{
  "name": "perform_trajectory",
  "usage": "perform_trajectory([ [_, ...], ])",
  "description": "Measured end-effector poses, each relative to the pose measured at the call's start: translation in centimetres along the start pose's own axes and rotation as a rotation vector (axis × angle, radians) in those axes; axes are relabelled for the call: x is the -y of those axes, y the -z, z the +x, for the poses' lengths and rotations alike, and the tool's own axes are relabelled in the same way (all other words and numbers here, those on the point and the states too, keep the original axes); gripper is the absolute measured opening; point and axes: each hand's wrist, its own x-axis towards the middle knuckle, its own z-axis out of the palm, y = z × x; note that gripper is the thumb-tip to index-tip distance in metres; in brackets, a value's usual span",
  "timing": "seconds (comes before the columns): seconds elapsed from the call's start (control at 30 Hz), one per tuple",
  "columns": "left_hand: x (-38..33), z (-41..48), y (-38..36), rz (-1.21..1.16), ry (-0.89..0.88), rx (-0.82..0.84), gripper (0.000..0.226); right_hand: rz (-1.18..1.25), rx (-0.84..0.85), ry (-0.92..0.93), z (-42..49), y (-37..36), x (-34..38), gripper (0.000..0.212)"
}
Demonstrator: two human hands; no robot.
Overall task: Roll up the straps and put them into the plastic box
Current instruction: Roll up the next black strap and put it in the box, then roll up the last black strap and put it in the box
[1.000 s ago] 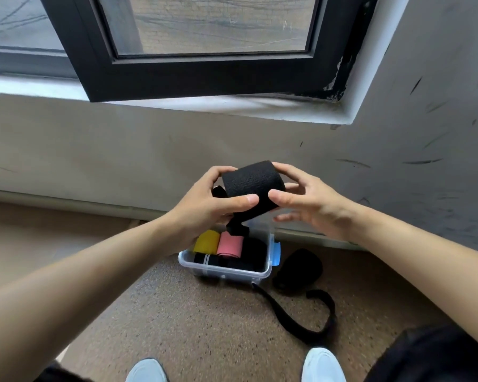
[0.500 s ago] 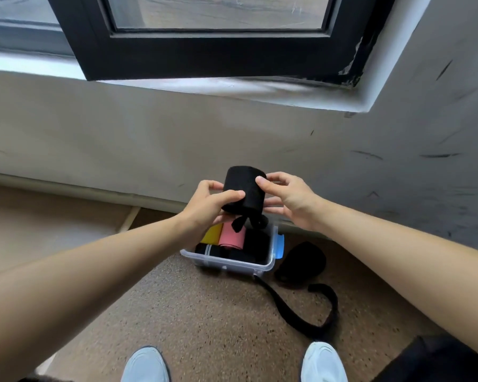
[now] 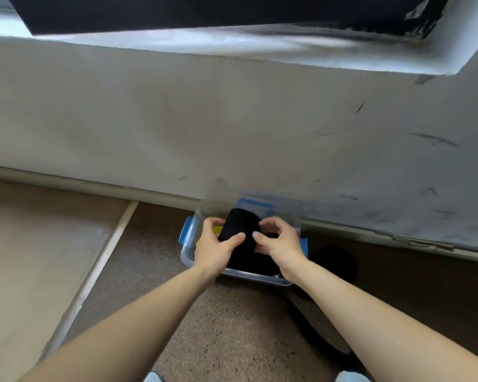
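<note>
Your left hand (image 3: 215, 252) and right hand (image 3: 280, 244) curl their fingers round a rolled black strap (image 3: 239, 224) over the plastic box (image 3: 189, 252); a loose strap (image 3: 333, 260) on the floor (image 3: 204, 326) looks left to do.

Rolled strap (image 3: 239, 230) sits over the plastic box (image 3: 187, 255) at the wall (image 3: 232, 119), loose strap (image 3: 334, 261) to its right

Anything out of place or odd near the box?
One black strap lies loose and unrolled on the floor right of the plastic box, by a dark bundle. Left hand and right hand grip the black roll over the box. Nothing spilled.
</note>
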Motion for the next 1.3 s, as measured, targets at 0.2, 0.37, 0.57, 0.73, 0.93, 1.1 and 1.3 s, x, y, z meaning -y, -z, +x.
perform_trajectory([
  [0.2,2.5,3.5,0.2,0.053,0.003,0.043,0.04,-0.284,0.176,0.081,2.8,-1.3,-2.5,0.063],
  [0.37,3.4,4.9,0.4,0.447,-0.124,-0.031,0.05,-0.575,0.284,0.158,4.6,-1.8,-3.1,0.066],
  [0.57,4.2,4.8,1.3,0.828,-0.473,-0.031,0.052,-0.715,0.396,0.159,5.2,-1.8,-2.3,0.062],
  [0.73,4.2,4.0,1.4,0.975,-0.522,-0.055,0.049,-0.632,0.261,0.219,4.6,0.4,-1.9,0.05],
  [0.93,4.5,2.0,1.0,1.015,-0.623,0.061,0.05,-0.649,0.105,0.263,3.0,5.1,-1.0,0.034],
  [1.1,4.9,1.1,0.3,1.051,-0.492,0.156,0.069,-0.718,0.0,0.249,1.4,10.4,-1.4,0.029],
  [1.3,3.7,-1.3,-2.2,1.023,-0.624,0.048,0.06,-1.014,0.072,0.071,-0.7,17.1,-3.8,0.046],
])
